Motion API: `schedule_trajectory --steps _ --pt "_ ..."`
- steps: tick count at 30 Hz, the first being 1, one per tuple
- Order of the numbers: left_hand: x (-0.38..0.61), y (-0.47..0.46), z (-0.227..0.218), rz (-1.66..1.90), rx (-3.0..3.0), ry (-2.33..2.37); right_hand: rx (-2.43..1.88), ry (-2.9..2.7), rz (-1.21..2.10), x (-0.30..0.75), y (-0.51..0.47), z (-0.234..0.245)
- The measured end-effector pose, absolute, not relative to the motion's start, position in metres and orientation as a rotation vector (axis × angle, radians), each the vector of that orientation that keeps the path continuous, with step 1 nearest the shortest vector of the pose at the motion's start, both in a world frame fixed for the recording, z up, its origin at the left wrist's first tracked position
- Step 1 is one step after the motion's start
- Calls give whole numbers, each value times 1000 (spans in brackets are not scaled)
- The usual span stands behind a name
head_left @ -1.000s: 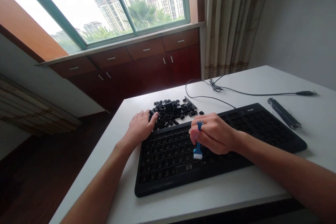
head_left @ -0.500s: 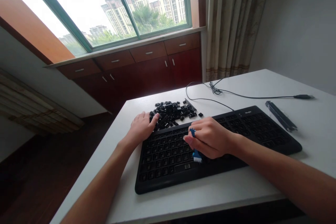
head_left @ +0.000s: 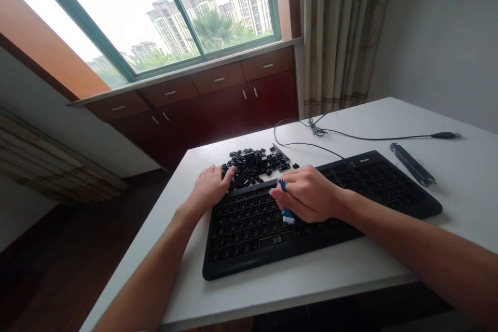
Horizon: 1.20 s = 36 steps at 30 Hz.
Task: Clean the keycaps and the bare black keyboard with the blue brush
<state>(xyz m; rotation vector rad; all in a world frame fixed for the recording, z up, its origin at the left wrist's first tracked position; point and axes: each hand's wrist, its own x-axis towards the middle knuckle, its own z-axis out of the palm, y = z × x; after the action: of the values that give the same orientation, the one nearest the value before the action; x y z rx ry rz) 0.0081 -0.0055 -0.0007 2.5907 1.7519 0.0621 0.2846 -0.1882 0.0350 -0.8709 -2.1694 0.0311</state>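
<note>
A black keyboard (head_left: 350, 202) with its keycaps taken off lies across the white table (head_left: 350, 275). My right hand (head_left: 309, 194) is closed on a small blue brush (head_left: 287, 215), whose white bristles touch the key wells in the keyboard's middle. My left hand (head_left: 210, 187) lies flat, fingers out, on the keyboard's far left corner. Its fingertips reach a heap of loose black keycaps (head_left: 257, 163) just behind the keyboard.
The keyboard's cable (head_left: 350, 137) runs over the far side of the table and ends in a USB plug. A long black strip (head_left: 412, 164) lies to the right of the keyboard. Behind the table are dark red cabinets, a window and a curtain.
My right hand has drawn the brush a little to the left and away from me over the keyboard. My left hand has stayed on the corner.
</note>
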Motion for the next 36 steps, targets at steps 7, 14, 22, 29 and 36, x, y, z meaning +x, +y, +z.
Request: schedule_trajectory --steps 7,14,22,29,36 --pt "6 -4 -2 101 2578 1727 -812 -2151 -20 284 -189 34" --pt "9 -4 1 57 2612 1725 -829 -2121 156 283 -190 36" --pt "11 -7 4 67 2612 1741 -827 -2187 104 283 -189 34" --pt "12 -8 5 63 2600 1735 -861 -2162 24 285 -188 34" --pt "12 -8 5 64 2597 1723 -810 -2165 133 280 -193 37"
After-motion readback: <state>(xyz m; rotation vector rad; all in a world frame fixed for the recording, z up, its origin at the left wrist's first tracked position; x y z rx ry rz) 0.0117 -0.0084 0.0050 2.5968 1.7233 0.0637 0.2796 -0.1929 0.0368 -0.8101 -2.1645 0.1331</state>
